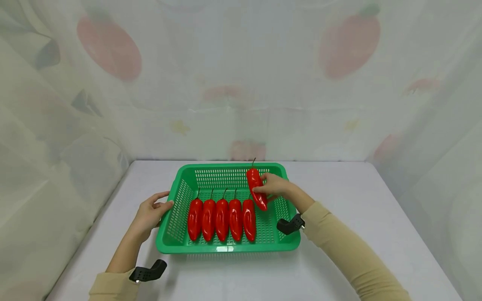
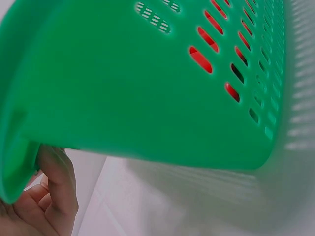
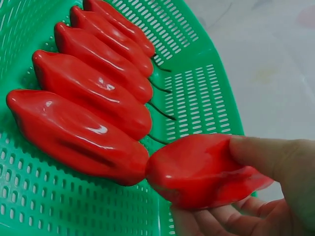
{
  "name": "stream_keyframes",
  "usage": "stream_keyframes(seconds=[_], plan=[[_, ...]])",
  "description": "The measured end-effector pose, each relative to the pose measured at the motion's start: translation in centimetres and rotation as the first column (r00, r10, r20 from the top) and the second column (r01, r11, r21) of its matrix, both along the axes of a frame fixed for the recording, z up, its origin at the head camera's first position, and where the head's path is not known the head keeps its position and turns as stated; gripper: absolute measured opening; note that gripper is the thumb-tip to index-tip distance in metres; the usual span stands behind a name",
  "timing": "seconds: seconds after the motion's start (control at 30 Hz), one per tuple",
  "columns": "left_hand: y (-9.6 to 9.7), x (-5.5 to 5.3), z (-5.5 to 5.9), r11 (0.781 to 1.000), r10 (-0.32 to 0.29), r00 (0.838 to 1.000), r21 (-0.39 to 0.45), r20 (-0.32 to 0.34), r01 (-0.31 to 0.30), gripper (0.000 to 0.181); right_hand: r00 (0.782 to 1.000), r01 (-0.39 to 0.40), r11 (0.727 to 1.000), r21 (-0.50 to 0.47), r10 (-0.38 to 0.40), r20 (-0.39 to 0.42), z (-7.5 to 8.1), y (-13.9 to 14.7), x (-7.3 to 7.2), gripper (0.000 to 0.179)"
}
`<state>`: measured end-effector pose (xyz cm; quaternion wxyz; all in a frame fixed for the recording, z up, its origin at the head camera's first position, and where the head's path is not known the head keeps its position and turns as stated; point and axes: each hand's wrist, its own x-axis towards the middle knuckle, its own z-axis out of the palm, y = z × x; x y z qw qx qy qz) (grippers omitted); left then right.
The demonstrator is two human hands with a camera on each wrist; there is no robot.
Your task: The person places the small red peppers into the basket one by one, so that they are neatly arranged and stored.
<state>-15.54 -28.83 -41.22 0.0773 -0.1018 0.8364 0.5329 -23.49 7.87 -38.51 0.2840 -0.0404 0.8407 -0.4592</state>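
A green plastic basket [image 1: 226, 249] with slotted walls stands on the white table. Several glossy red chili peppers [image 1: 222, 219] lie side by side in it, dark stems toward the far wall. At the basket's left rim is my left hand [image 1: 149, 213], gripping the edge; the left wrist view has its fingers [image 2: 61, 182] curled beneath the lip. My right hand [image 1: 278, 186] pinches one more red chili pepper [image 3: 197, 169] between thumb and fingers. That pepper is tilted above the right part of the basket, and in the right wrist view its tip overlaps the nearest pepper of the row [image 3: 81, 135].
The white tabletop [image 1: 339, 188] extends to both sides of the basket. Behind it hangs a pale curtain [image 1: 263, 104] with faded fruit prints, and similar cloth closes off the left and right sides. A black wrist device [image 1: 148, 271] sits at my left cuff.
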Motion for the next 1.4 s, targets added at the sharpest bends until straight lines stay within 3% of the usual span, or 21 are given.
stream_keyframes(seconds=[0.33,0.7,0.9,1.07,1.4], plan=[[0.1,0.0,-0.1,1.0,0.003,1.0,-0.005,-0.001,-0.003,0.059,0.997,0.03,0.999,-0.011,-0.029,0.07,-1.2,-0.2,0.3,0.037],[0.0,0.0,0.0,1.0,0.003,1.0,-0.013,-0.003,-0.003,0.06,0.997,0.009,0.999,0.031,-0.011,0.074,-1.4,-0.2,0.9,0.035],[0.0,0.0,0.0,1.0,-0.002,1.0,-0.01,-0.003,0.002,0.06,0.998,-0.043,0.992,0.119,0.038,0.044,-1.4,-0.3,1.3,0.034],[0.0,0.0,0.1,1.0,-0.006,1.0,-0.009,-0.003,0.006,0.06,0.995,-0.098,0.976,0.197,0.093,0.031,-1.4,-0.6,1.4,0.02],[0.0,0.0,0.1,1.0,-0.007,1.0,-0.005,-0.005,0.007,0.06,0.992,-0.124,0.945,0.304,0.114,0.051,-1.6,-1.4,1.6,0.017]])
